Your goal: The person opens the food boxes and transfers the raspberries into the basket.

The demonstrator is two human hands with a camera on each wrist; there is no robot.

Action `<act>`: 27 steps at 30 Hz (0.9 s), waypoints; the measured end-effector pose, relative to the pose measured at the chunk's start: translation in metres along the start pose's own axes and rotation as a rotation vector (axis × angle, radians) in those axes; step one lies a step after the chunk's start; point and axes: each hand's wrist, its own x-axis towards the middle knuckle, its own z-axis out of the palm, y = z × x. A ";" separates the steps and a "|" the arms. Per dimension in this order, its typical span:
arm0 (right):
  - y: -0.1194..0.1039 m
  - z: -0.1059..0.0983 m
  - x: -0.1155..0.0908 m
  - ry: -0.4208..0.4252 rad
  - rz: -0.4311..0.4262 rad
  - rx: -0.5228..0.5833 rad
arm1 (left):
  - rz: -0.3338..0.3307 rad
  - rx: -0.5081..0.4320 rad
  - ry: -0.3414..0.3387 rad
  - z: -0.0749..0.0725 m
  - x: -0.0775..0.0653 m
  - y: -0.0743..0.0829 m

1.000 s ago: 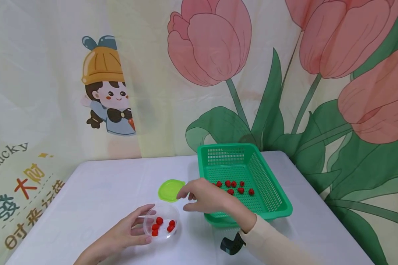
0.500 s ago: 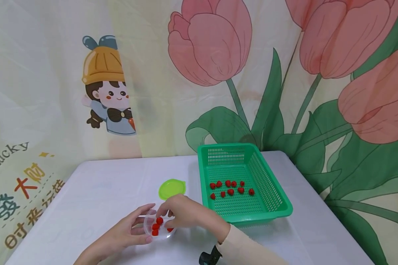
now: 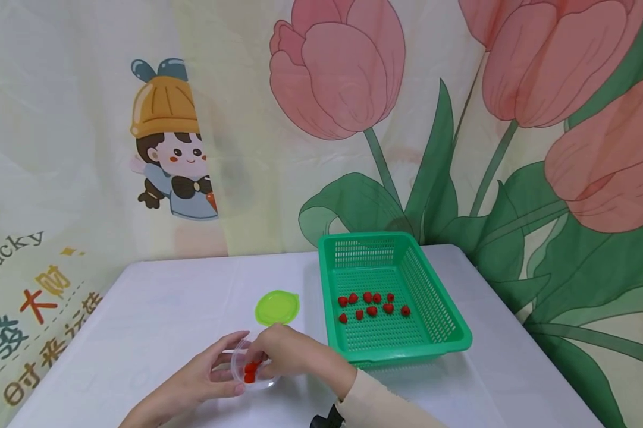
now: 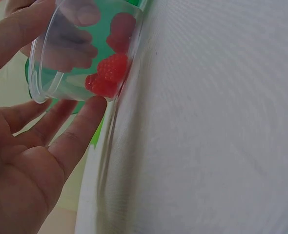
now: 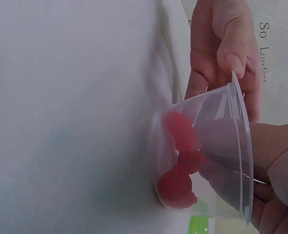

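Note:
My left hand (image 3: 206, 371) holds a clear plastic cup (image 5: 217, 207), tilted, its mouth facing back towards me, with fingers and thumb around its sides. Several red raspberries (image 4: 112, 67) lie together at the bottom. My right hand (image 3: 286, 351) reaches inside; in the left wrist view its thumb and fingers are apart and end just short of the berries. From the right wrist view, its fingertips come close to a small raspberry (image 5: 190, 161); whether they touch it is hard to tell. In the head view this hand hides part of the cup.
A green plastic basket (image 3: 439, 297) stands to the right, with several raspberries (image 3: 372, 311) in two rough rows on its floor. Behind the cup lies a lime-green lid (image 3: 277, 307). A white cloth covers the table (image 3: 193, 297), and a printed curtain (image 3: 257, 148) hangs behind.
My right hand has moved left and down from beside the basket into the cup. My left hand and the cup stay in place; the basket's raspberries look the same.

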 end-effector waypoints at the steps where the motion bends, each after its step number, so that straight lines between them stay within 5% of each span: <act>1: 0.000 0.002 0.001 -0.003 0.006 -0.003 | -0.003 -0.006 -0.003 0.000 0.000 0.000; 21: -0.010 0.013 0.013 -0.017 0.068 -0.103 | 0.023 -0.005 -0.008 0.000 -0.002 0.000; 27: -0.011 0.015 0.015 -0.005 0.064 -0.146 | -0.016 0.007 0.012 0.000 -0.002 -0.001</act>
